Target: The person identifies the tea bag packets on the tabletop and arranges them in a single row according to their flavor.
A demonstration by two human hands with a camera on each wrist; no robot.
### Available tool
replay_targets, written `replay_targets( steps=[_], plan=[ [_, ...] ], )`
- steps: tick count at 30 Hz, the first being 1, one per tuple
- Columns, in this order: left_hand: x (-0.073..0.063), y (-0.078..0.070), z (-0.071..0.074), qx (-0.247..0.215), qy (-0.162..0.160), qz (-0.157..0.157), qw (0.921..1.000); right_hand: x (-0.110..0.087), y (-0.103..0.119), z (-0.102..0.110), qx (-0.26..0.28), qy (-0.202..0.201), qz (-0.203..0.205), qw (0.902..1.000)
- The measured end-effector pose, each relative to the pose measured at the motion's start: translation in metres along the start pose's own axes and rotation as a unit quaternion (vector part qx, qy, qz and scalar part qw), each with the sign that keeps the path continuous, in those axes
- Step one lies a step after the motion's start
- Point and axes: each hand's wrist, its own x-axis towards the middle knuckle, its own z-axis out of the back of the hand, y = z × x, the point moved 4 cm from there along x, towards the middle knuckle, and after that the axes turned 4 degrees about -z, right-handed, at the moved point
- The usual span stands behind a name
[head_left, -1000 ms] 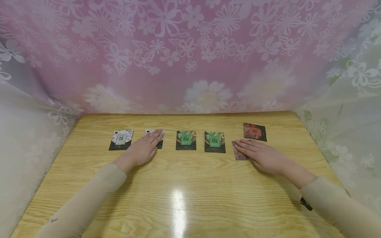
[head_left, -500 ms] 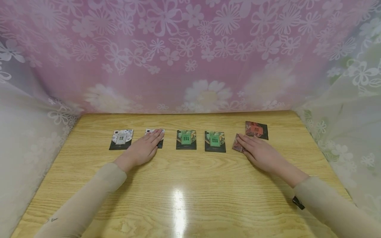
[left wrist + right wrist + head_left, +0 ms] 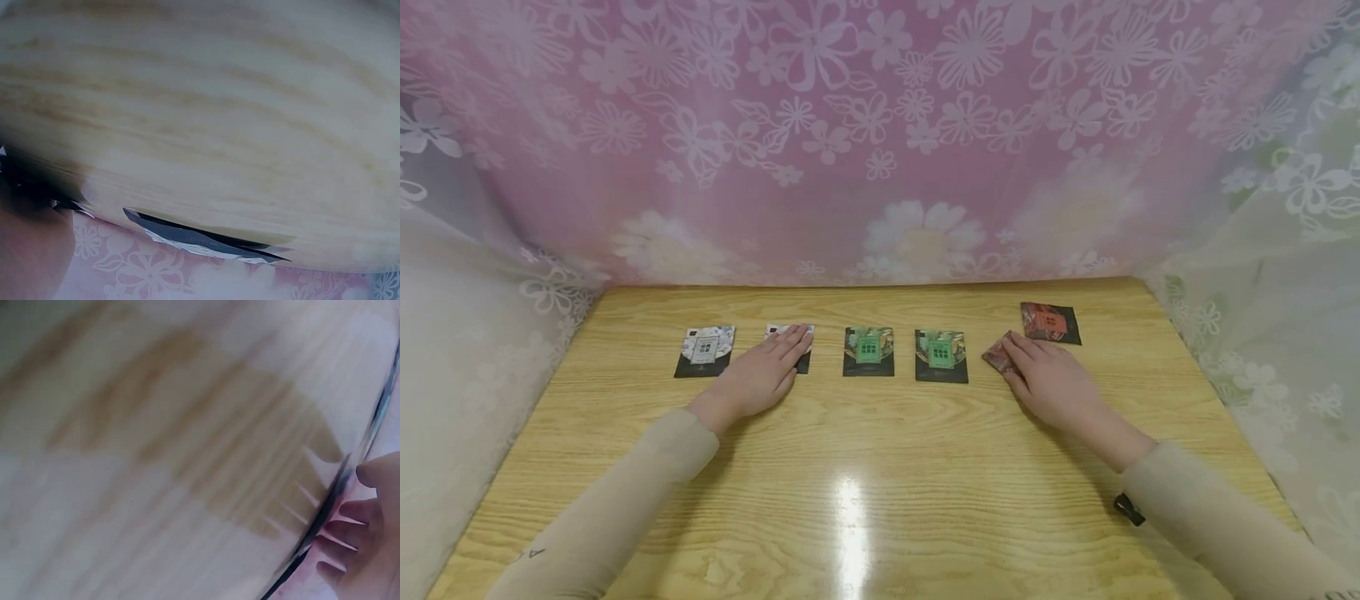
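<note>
In the head view my left hand point(image 3: 758, 375) lies on a white-and-black sachet point(image 3: 780, 330), its straight fingers covering most of it. My right hand point(image 3: 1051, 379) rests on a reddish sachet point(image 3: 997, 357) that lies turned at an angle on the table, partly under the fingers. Just beyond that hand lies a second red-and-black sachet point(image 3: 1051, 322), slightly tilted. Seen from the right wrist, the fingers point(image 3: 344, 531) stretch over a dark-edged sachet. The left wrist view catches only part of the left hand point(image 3: 31, 250) at its lower left corner.
Another white-and-black sachet point(image 3: 704, 352) lies left of my left hand. Two green-and-black sachets point(image 3: 868, 352) lie side by side between the hands. All are on a wooden table point(image 3: 790, 483), with a pink floral curtain point(image 3: 820, 192) behind its far edge.
My right hand has shifted left and slightly away, turning the reddish sachet under it. The other red sachet has slid a little away and to the right. The left hand stays put.
</note>
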Motion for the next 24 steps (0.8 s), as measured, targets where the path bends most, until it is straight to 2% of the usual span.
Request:
replay_targets(
  steps=[3, 7, 12, 16, 19, 24],
  plan=[
    [0.0, 0.0, -0.001, -0.003, 0.002, 0.0, 1.0, 0.0, -0.005, 0.0, 0.02, -0.014, 0.02, 0.9995],
    [0.0, 0.002, -0.002, 0.004, 0.002, 0.001, 1.0, -0.002, -0.016, 0.002, 0.031, -0.027, 0.078, 0.9961],
    [0.001, 0.004, -0.004, 0.008, 0.005, 0.002, 1.0, -0.002, -0.028, 0.002, 0.037, -0.008, 0.142, 0.9891],
    [0.001, 0.004, -0.005, 0.007, 0.004, -0.001, 1.0, -0.004, -0.03, 0.001, 0.048, 0.007, 0.172, 0.9838],
    [0.001, 0.003, -0.004, 0.006, 0.004, -0.001, 1.0, -0.006, -0.03, -0.001, 0.053, 0.012, 0.172, 0.9837],
    [0.001, 0.003, -0.003, 0.004, -0.004, -0.005, 1.0, -0.004, -0.03, -0.006, 0.058, 0.03, 0.136, 0.9885]
  ],
)
